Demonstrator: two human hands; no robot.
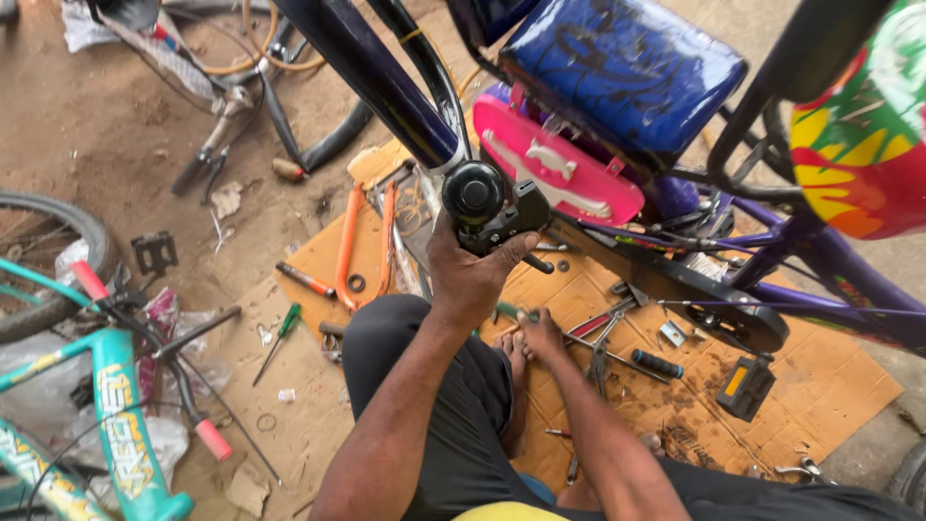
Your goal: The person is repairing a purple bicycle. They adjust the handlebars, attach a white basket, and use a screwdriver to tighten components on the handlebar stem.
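My left hand (470, 273) reaches up and grips a black pedal (514, 224) next to the round black crank hub (473, 191) of a dark blue bicycle frame (371, 68). My right hand (540, 333) is down on the cardboard sheet (830, 386), closed over a green-handled tool (505, 311) among pliers and spanners (603, 338). My bare foot (513, 352) lies beside that hand. A pink plastic panel (559, 169) and a blue seat (627, 58) hang just right of the hub.
A teal bicycle (111, 415) with red grips lies at the left by a tyre (58, 227). A green screwdriver (285, 323), orange bars (347, 246), a loose pedal (745, 386) and a black chain cover (694, 299) lie around.
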